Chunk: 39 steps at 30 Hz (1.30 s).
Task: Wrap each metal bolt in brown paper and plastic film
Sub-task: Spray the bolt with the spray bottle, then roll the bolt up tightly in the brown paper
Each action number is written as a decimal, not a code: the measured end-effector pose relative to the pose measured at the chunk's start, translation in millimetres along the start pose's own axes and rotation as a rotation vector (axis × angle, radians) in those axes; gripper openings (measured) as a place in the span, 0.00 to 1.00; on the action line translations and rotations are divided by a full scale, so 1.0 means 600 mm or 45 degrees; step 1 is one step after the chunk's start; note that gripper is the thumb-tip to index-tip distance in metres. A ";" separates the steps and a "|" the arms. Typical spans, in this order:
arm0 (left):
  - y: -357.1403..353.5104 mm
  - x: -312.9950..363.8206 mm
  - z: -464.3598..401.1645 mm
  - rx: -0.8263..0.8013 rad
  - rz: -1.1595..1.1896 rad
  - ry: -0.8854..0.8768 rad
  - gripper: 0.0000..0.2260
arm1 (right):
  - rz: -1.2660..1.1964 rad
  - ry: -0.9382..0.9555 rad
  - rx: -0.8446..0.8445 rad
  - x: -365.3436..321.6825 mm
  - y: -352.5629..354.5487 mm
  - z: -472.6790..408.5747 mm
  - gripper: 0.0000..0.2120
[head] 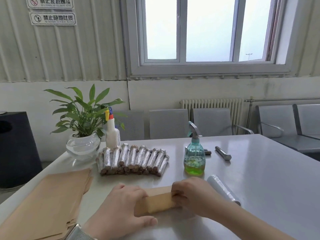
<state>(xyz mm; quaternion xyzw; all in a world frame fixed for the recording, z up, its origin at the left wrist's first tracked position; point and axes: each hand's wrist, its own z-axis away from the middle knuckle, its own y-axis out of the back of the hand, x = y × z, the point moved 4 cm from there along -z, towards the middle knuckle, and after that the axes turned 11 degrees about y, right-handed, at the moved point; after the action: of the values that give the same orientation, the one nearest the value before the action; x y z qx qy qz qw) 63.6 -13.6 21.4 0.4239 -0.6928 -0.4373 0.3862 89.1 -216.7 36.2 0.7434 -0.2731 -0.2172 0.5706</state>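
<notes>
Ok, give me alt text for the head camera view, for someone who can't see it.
Both hands, left and right, roll brown paper on a table. Behind lie wrapped bolts, a bare bolt, a film roll and a paper stack.

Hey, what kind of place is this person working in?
Probably a waiting or break room at a factory or work site: corrugated metal wall with posted prohibition signs, a row of metal waiting chairs, and a radiator under the window.

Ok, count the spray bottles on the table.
2. The white spray bottle stands at the back beside the potted plant; the blue-green spray bottle stands mid-table, near the bare bolt. None seem hidden.
</notes>
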 end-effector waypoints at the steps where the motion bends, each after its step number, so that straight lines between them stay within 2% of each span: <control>1: -0.001 0.003 -0.003 0.040 -0.023 0.006 0.34 | -0.021 0.001 0.010 0.002 -0.001 -0.003 0.08; 4: -0.006 0.018 -0.009 0.232 -0.063 -0.016 0.16 | -0.058 -0.025 0.042 0.006 -0.005 -0.008 0.07; 6: -0.007 0.027 -0.010 0.304 -0.035 0.026 0.10 | -0.044 -0.055 0.057 0.007 -0.011 -0.011 0.07; 10: -0.024 0.027 -0.022 0.224 -0.085 0.224 0.12 | 0.039 -0.076 0.142 0.003 -0.019 -0.007 0.10; 13: -0.027 0.031 -0.034 0.240 -0.149 0.326 0.14 | 0.169 -0.059 0.320 0.000 -0.012 0.004 0.20; 14: -0.026 0.032 -0.038 0.214 -0.163 0.359 0.15 | 0.225 -0.022 0.365 -0.004 -0.011 0.007 0.18; 17: -0.024 0.029 -0.050 0.102 -0.133 0.421 0.14 | 0.294 0.135 0.342 -0.012 -0.029 0.011 0.05; 18: -0.024 0.027 -0.055 0.052 -0.111 0.446 0.13 | 0.274 0.128 0.315 -0.010 -0.035 0.013 0.04; 22: -0.030 0.020 -0.069 -0.082 -0.047 0.575 0.12 | 0.059 0.049 0.243 0.003 -0.039 0.011 0.12; 26: -0.028 0.027 -0.076 -0.007 -0.087 0.623 0.10 | -0.144 0.017 0.218 0.009 -0.047 0.003 0.10; 28: -0.014 0.040 -0.073 0.175 -0.149 0.475 0.08 | -0.226 -0.006 0.219 0.013 -0.049 0.002 0.09; 30: -0.004 0.057 -0.065 0.349 -0.226 0.167 0.10 | -0.267 -0.022 0.206 0.016 -0.051 0.001 0.09; 33: -0.004 0.069 -0.042 0.406 -0.217 -0.241 0.09 | -0.274 -0.028 0.200 0.015 -0.050 -0.001 0.08; 35: -0.006 0.062 -0.028 0.392 -0.315 -0.339 0.09 | -0.311 -0.039 0.192 0.016 -0.049 -0.002 0.08; 39: -0.009 0.055 -0.017 0.443 -0.359 -0.365 0.10 | -0.376 -0.050 0.184 0.015 -0.045 -0.003 0.07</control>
<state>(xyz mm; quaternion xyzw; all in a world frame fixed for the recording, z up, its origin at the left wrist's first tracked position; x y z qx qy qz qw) 63.1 -48.2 25.1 0.5100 -0.7392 -0.4167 0.1407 101.2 -215.7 10.6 0.8101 -0.1869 -0.2931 0.4721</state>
